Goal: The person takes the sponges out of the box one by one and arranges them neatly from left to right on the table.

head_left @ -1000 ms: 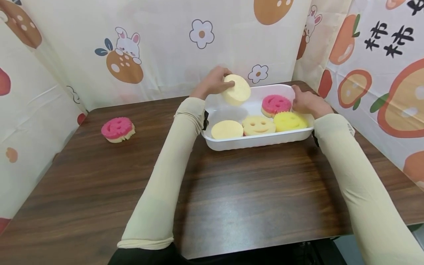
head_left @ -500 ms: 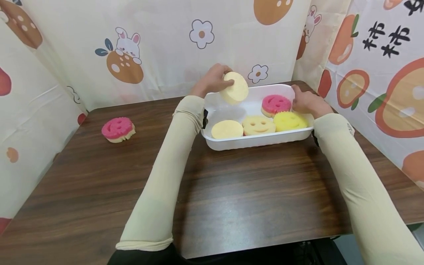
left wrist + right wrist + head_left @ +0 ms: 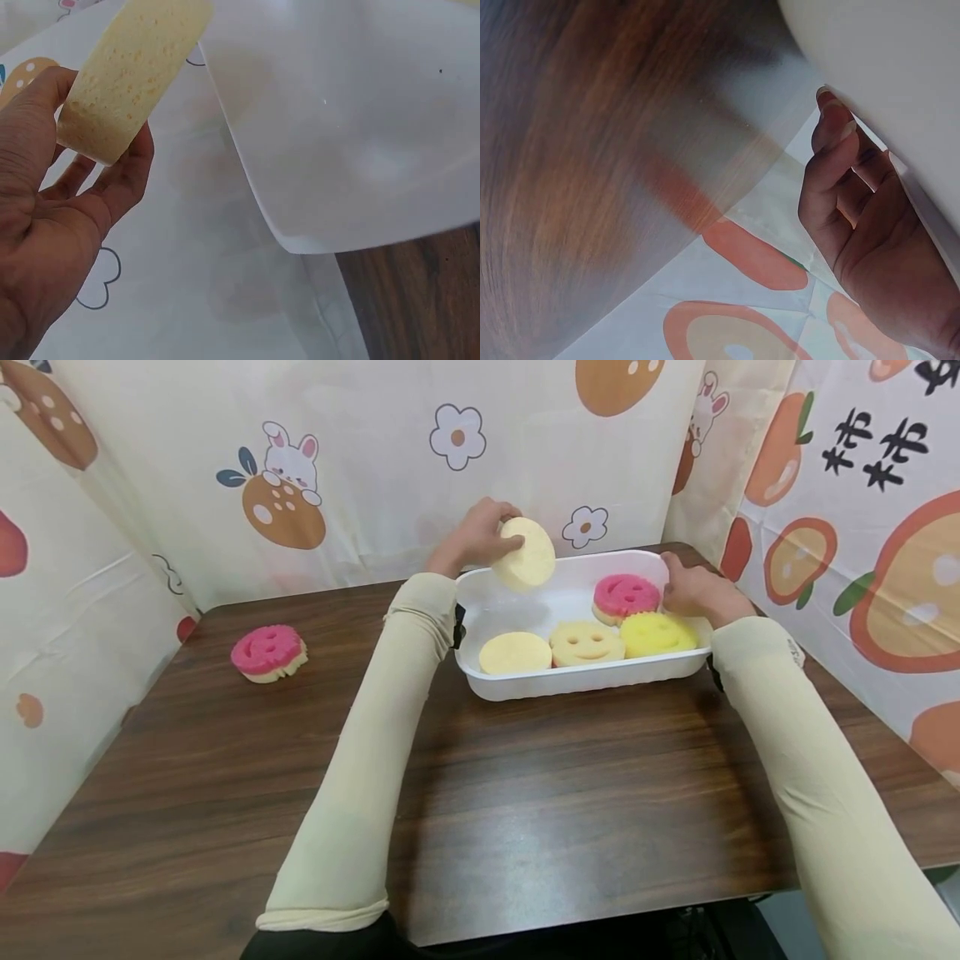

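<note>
My left hand (image 3: 474,537) pinches a round pale-yellow sponge (image 3: 528,556) by its edge, above the back left of a white plastic tray (image 3: 592,678). Thumb and fingers press on opposite faces of this sponge (image 3: 139,71) in the left wrist view. At the tray's right end, my right hand (image 3: 701,589) grips the rim; the right wrist view shows its fingers (image 3: 832,161) bent against the tray's outside. Inside the tray lie a pink smiley sponge (image 3: 626,596), a bright yellow sponge (image 3: 657,635), a cream smiley sponge (image 3: 587,645) and a plain pale round sponge (image 3: 515,653).
Another pink smiley sponge (image 3: 268,653) lies on the brown wooden table (image 3: 300,777), left of the tray. Printed cloth (image 3: 375,510) hangs along the back and both sides, close behind the tray.
My left hand has drifted slightly left and up with the pale-yellow sponge. The right hand, the tray and the sponges in it look unmoved.
</note>
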The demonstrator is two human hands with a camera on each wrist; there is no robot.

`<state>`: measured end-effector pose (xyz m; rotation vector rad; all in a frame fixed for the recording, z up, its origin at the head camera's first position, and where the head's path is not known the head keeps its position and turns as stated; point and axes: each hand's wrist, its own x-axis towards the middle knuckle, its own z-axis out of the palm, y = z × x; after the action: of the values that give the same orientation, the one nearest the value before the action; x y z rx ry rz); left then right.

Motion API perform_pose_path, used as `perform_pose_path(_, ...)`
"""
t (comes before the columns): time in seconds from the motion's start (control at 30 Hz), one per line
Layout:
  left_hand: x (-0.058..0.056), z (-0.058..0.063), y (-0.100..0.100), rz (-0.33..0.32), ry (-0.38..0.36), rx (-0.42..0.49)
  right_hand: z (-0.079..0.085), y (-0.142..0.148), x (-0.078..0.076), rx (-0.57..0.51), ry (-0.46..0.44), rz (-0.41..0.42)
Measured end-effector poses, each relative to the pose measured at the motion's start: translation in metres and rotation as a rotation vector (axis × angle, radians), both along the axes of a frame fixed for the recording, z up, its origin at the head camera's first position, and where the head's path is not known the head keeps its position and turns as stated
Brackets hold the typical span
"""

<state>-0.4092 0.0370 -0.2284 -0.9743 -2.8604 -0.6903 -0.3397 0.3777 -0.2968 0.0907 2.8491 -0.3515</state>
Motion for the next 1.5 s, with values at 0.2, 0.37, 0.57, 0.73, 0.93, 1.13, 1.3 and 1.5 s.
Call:
perform_pose_path(0.2, -0.002, 0.001, -0.007, -0.001, 0.023, 0.027, 0.000, 0.000, 0.000, 0.012, -0.007, 0.006)
perform_pose_path(0.37, -0.003, -0.001, -0.012, 0.013, 0.004, 0.036, 0.000, -0.001, 0.000, 0.010, -0.019, 0.002)
perform_pose_path(0.57, -0.004, -0.003, -0.020, 0.031, -0.025, 0.090, 0.001, -0.001, 0.000, 0.014, -0.005, 0.013)
perform_pose_path(0.73, -0.003, -0.001, -0.030, 0.052, -0.051, 0.138, 0.002, -0.002, 0.001, 0.000, -0.012, 0.001)
perform_pose_path(0.93, -0.007, -0.006, -0.041, 0.089, -0.078, 0.178, 0.001, -0.002, 0.000, 0.004, -0.020, -0.001)
perform_pose_path(1.13, -0.009, -0.010, -0.052, 0.117, -0.066, 0.223, 0.001, -0.002, -0.001, 0.020, -0.012, 0.014)
perform_pose_path(1.3, -0.006, -0.012, -0.063, 0.165, -0.087, 0.244, -0.001, -0.001, -0.003, 0.022, -0.010, 0.018)
perform_pose_path(1.5, -0.005, -0.016, -0.073, 0.176, -0.139, 0.360, -0.001, 0.000, -0.003, 0.023, -0.009, 0.014)
